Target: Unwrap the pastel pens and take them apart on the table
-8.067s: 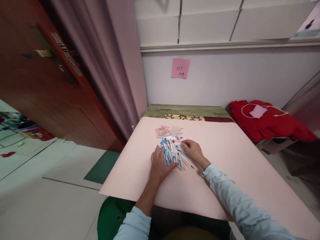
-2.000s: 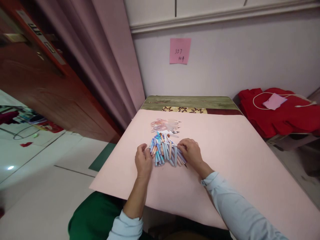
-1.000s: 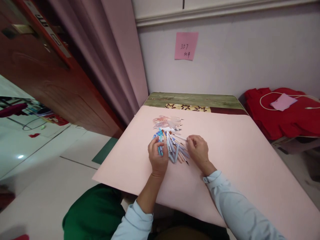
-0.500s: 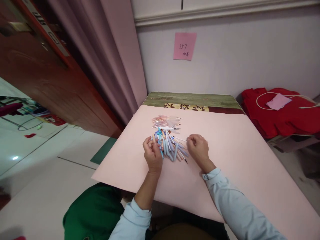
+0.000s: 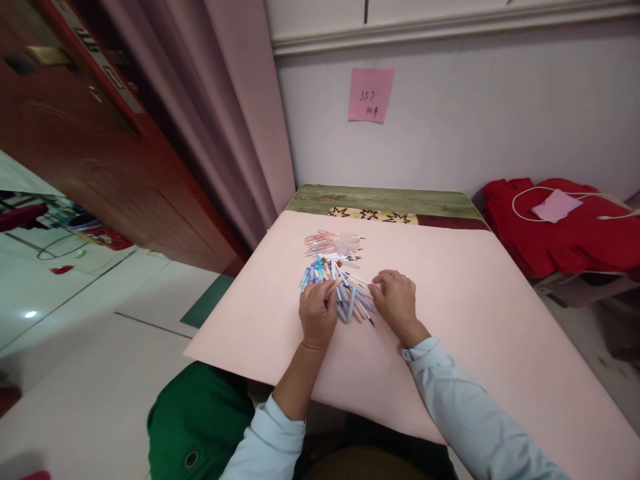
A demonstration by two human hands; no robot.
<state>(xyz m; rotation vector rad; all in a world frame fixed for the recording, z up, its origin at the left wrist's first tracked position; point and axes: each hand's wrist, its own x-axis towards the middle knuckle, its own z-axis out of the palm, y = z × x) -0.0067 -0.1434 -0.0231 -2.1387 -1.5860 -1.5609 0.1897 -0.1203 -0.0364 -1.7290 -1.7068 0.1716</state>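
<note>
My left hand [image 5: 319, 315] is over the near left side of a loose pile of pens [image 5: 351, 303]. Its thumb and fingers are closed in a pinch on a cream-coloured pen [image 5: 339, 282], whose rear part is hidden by the hand. At the pile's right edge, my right hand [image 5: 397, 301] is closed too, its fingertips on the end of a slim white pen. The pile mixes blue, white, lilac and peach pens, some with dark tips. Blue and brown decorated ends [image 5: 320, 265] lie at its far left.
Behind the pile lies a row of pink and clear pens [image 5: 327, 243]. A pale pink sheet [image 5: 450, 320] covers the table. A pink note [image 5: 371, 95] sticks to the wall. To the right are red cloth [image 5: 565, 233] and a white cable; a green cloth cover [image 5: 200, 420] stands at the lower left.
My left hand has moved right across the pile, turned palm down, and brought the cream-coloured pen towards my right hand. My right hand has shifted slightly left.
</note>
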